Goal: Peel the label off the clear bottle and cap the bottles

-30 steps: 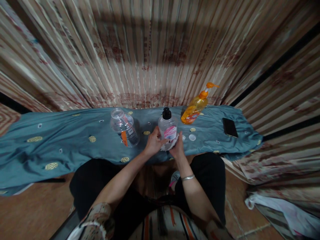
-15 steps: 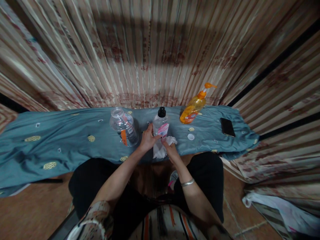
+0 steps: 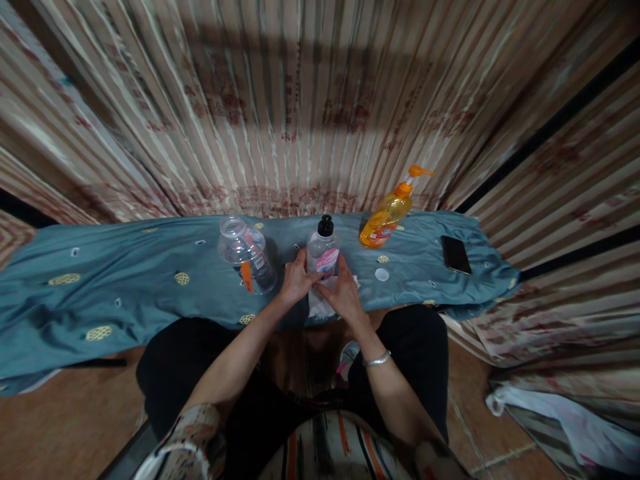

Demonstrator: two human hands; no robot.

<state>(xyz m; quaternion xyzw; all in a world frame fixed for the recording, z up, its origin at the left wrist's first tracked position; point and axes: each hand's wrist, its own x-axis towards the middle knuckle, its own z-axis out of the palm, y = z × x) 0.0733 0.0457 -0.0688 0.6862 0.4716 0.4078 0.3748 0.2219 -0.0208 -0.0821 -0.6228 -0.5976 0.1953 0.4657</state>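
In the head view a clear bottle [image 3: 320,248] with a black cap and a pink label stands upright at the middle of the cloth-covered surface. My left hand [image 3: 299,279] grips its left side, the thumb across the lower front. Around the right side curls my right hand [image 3: 345,291], its thumb near the left thumb. Beneath the hands lies a crumpled white tissue [image 3: 320,303], partly covered by the right hand. To the left stands a large clear plastic bottle [image 3: 257,263] with an orange label and no cap.
A yellow pump bottle [image 3: 383,220] with an orange pump stands back right. A white round disc [image 3: 381,274] and a black phone [image 3: 455,255] lie on the blue-green cloth [image 3: 150,267]. A pleated curtain [image 3: 320,100] hangs right behind.
My right hand has moved from the tissue up to the right side of the black-capped bottle. My left hand stays on the bottle.
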